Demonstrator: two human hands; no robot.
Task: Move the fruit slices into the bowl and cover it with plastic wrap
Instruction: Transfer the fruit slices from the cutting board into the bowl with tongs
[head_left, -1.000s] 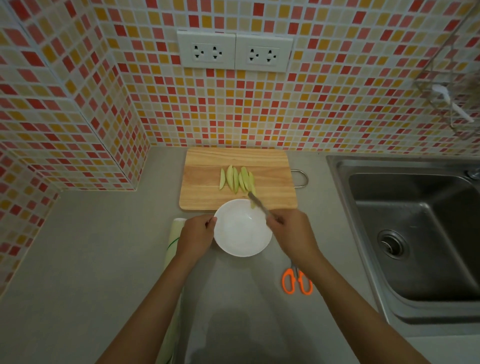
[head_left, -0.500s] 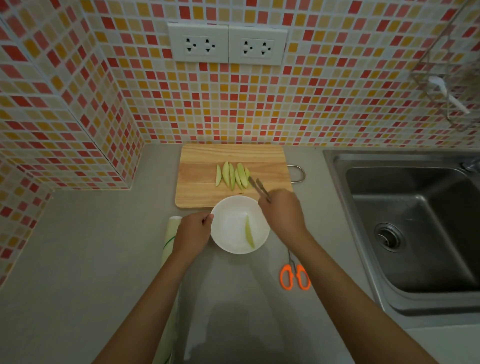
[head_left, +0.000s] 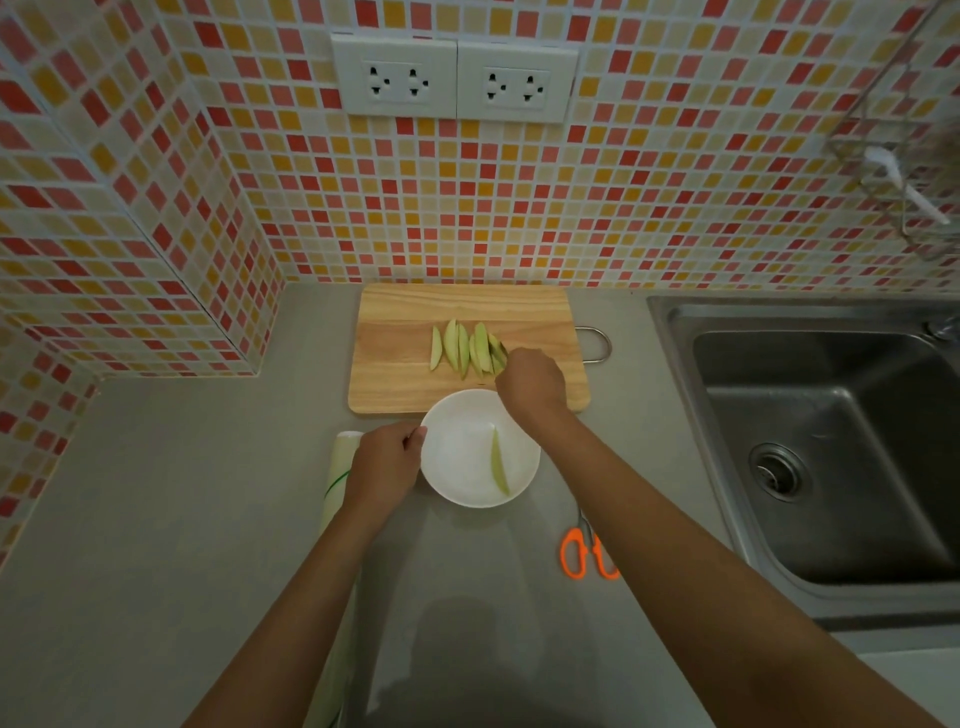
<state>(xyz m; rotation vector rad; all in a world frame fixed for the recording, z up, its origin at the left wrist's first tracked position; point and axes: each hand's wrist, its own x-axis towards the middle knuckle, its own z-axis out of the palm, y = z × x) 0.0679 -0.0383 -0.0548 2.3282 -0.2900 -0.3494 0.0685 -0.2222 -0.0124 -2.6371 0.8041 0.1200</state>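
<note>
The left hand (head_left: 387, 467) grips the near-left rim of the white bowl (head_left: 457, 483), probably to steady it while slices are dropped in. The right hand (head_left: 530, 384) reaches over the cutting board (head_left: 395, 384), fingers curled at the right end of the fruit slices (head_left: 465, 348); what it pinches is hidden. One slice (head_left: 500, 462) lies in the bowl. The plastic wrap roll (head_left: 340, 467) waits just left, scissors (head_left: 587, 553) to the right.

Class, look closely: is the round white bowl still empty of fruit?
No: one pale green fruit slice lies inside the round white bowl.
</note>
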